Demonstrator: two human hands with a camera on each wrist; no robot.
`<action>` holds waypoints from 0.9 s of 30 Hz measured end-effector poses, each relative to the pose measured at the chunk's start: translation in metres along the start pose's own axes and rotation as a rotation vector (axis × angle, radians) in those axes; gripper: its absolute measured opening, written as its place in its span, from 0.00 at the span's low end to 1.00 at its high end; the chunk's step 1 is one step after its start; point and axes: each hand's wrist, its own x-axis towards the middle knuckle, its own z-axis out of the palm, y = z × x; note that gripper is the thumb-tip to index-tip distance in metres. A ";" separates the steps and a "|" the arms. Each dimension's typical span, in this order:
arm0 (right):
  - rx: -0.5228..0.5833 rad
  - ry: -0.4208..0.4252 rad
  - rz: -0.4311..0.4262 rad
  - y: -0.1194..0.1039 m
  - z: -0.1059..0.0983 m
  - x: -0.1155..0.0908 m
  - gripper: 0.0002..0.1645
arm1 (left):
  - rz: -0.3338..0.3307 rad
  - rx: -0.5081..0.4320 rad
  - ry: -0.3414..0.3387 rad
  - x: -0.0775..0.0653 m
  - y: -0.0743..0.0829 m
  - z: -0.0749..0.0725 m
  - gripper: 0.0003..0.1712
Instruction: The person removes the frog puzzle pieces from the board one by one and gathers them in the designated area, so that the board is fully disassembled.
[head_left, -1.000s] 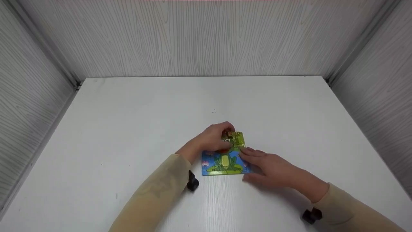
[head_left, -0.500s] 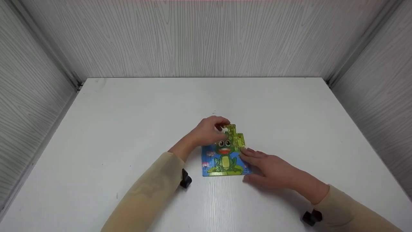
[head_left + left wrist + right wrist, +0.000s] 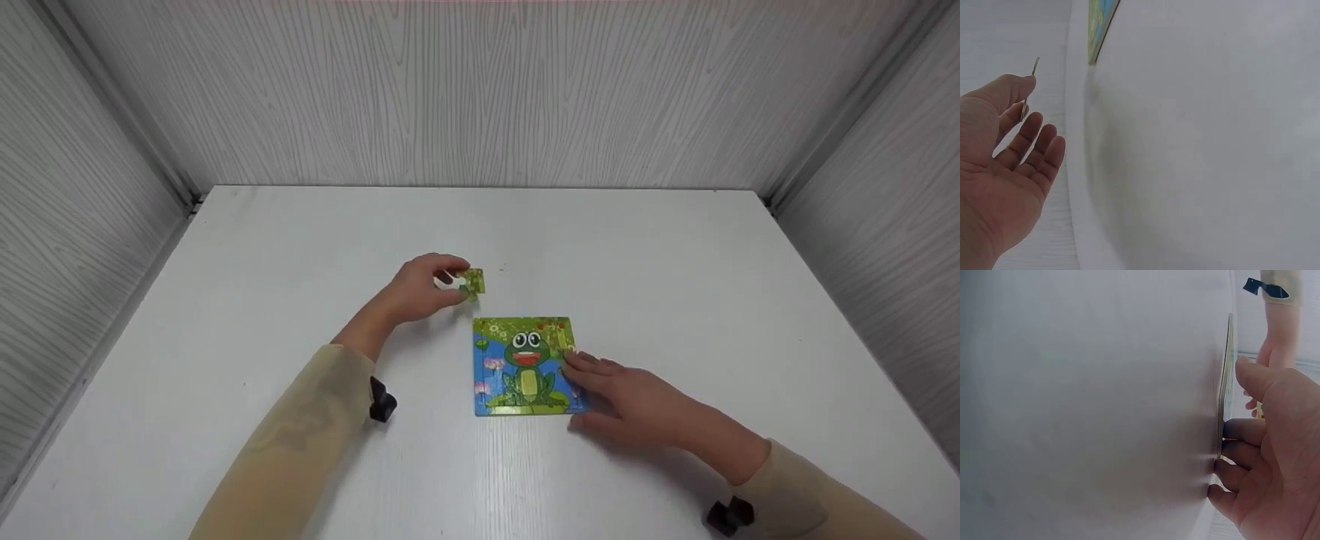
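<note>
A square frog jigsaw puzzle lies flat on the white table, its frog picture facing up. My left hand pinches a small green puzzle piece between thumb and fingers, held beyond and left of the puzzle's top edge. In the left wrist view the piece appears edge-on past the thumb tip, and the other fingers curve loosely. At the puzzle's right edge, my right hand rests with extended fingers touching it. The right wrist view shows those fingertips along the puzzle's thin edge.
The white table is enclosed by a wood-grain back panel and side panels. A black wrist mount sits at the left sleeve, another black mount at the right.
My left hand has lifted the green piece up from the puzzle's upper part and carried it left and away, uncovering the frog's face. The right hand has stayed at the right edge.
</note>
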 end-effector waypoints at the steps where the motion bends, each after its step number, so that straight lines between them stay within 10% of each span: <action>1: 0.000 0.002 0.000 0.000 0.001 0.000 0.52 | -0.016 -0.004 0.000 0.001 -0.004 -0.003 0.29; 27: 0.007 -0.007 0.011 -0.004 0.001 0.001 0.52 | -0.117 -0.014 -0.007 0.014 -0.049 -0.011 0.28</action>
